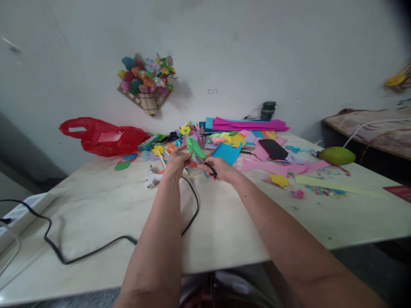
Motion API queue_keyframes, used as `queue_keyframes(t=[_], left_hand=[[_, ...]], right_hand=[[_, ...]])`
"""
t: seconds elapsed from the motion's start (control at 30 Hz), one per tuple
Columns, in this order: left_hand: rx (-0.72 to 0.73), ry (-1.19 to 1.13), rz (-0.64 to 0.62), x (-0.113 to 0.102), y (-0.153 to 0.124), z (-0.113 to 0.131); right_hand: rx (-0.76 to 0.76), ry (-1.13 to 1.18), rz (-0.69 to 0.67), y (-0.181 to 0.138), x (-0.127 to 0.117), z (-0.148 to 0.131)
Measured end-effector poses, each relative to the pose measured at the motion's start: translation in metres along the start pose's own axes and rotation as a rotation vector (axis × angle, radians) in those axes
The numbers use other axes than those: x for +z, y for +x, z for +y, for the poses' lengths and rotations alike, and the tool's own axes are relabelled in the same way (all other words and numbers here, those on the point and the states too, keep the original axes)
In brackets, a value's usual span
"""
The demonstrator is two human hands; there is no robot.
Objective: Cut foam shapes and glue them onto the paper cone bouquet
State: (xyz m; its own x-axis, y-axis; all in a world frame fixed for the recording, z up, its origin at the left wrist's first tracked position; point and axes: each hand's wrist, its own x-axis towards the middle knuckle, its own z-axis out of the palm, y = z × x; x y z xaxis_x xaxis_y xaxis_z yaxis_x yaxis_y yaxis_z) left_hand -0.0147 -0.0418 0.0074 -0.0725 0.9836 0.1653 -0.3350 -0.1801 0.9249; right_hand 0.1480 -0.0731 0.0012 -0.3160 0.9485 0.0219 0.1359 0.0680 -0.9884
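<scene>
Over the middle of the table, my left hand [177, 161] is closed on a piece of green paper [194, 147], which stands up above the fingers. My right hand [220, 169] grips a pair of scissors [210, 168] by the dark handles. The blades point up and left and meet the green paper; whether they are apart is hard to make out. Just left of my left hand lies a white glue gun [152, 177]. Paper flowers, one with a yellow head [158, 150], lie behind that hand. A blue sheet [227, 153] rests beyond my right hand.
A red plastic bag [105, 137] sits at the back left. A black cord [115, 239] crosses the table's left half. Pink paper strips [276, 166], a dark phone [273, 149], a yellow-green balloon-like object [337, 155] and paper scraps [326, 191] lie to the right.
</scene>
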Motion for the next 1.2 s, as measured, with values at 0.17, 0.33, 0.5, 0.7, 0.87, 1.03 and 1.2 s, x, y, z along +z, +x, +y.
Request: queue_keyframes(t=[0.17,0.33,0.5,0.7,0.87,1.03,1.2], left_hand=[[-0.010,0.019,-0.004,-0.003,0.000,0.003],[-0.063,0.033,0.025,-0.003,0.000,0.003],[-0.096,0.038,0.023,-0.001,0.000,0.001],[-0.121,0.028,0.074,0.004,-0.002,0.004],[-0.148,0.035,0.084,0.006,-0.003,0.007],[-0.149,0.052,0.066,0.003,-0.001,0.005],[-0.149,0.042,0.077,0.002,-0.002,0.006]], right_hand=[[0.002,0.009,-0.015,0.001,0.000,0.002],[0.056,-0.002,0.012,-0.006,0.002,-0.007],[0.069,-0.026,0.022,-0.008,0.003,-0.010],[0.081,0.020,0.035,-0.003,0.003,-0.006],[0.089,0.029,0.031,-0.001,0.003,-0.002],[0.082,0.028,0.036,-0.001,0.003,-0.002],[0.071,0.052,0.018,-0.005,0.003,-0.007]])
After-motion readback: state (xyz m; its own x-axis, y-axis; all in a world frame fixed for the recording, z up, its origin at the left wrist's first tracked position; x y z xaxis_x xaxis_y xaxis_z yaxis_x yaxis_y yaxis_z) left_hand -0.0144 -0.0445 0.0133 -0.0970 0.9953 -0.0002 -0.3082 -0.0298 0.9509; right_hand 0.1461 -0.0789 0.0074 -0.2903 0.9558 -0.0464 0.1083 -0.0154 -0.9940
